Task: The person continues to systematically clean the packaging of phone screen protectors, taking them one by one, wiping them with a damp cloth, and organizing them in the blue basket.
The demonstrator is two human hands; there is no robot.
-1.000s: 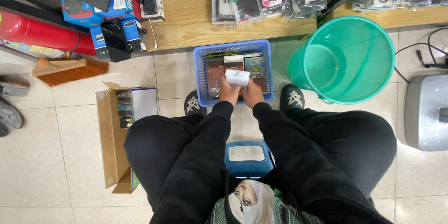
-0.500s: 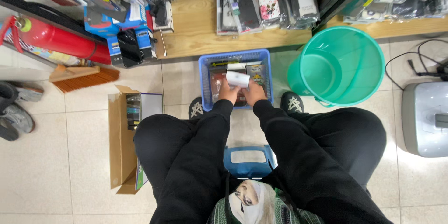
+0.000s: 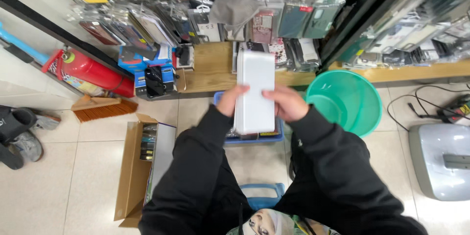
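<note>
Both hands hold a stack of flat white packages (image 3: 255,90) up in front of the chest, above the blue basket (image 3: 254,138) that sits on the tiled floor between the person's knees. The left hand (image 3: 232,100) clasps the stack's left long edge near its lower half, fingers curled round the side with the thumb on the face; the right hand (image 3: 289,103) grips the opposite edge in much the same way, fingers closed on the side of the stack. The packages look like thin, rigid rectangular boxes or sleeved cases, so the bundle probably weighs little and stays stiff along its length, though the smooth white faces may slide over one another if the squeeze slackens. From this angle I cannot tell how many pieces make up the stack, only that layered edges show at its bottom. Pressure on both long edges, as now, seems the safest hold, with a thumb across the top face to stop the layers fanning. Just right of the basket stands a green bucket (image 3: 364,117); to the left lies an open cardboard box (image 3: 129,176), and farther back a red fire extinguisher (image 3: 90,71) rests by the wooden shelf (image 3: 210,68) hung with packaged goods.
</note>
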